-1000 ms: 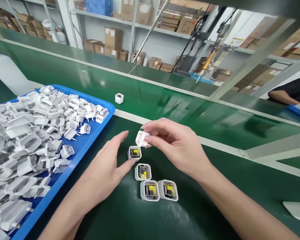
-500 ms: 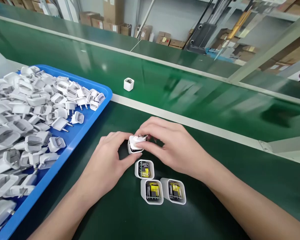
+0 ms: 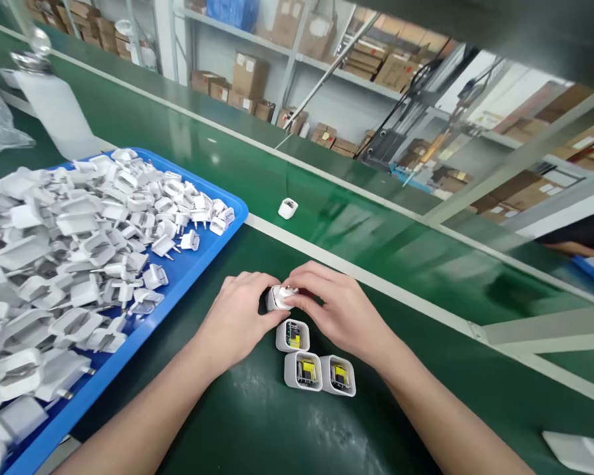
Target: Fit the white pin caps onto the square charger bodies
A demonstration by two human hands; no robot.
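My left grip (image 3: 238,321) clasps shell (image 3: 271,301); from right, my right grip (image 3: 335,309) pinches cap (image 3: 284,295) against it, alignment unclear.

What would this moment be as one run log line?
left hand: grips white charger housing | right hand: holds plug cap at its opening | nearby: three open housings, blue tray of plug caps

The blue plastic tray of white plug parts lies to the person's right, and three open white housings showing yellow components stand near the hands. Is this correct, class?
No: the head view shows the blue plastic tray of white plug parts lying to the person's left. The rest stands.
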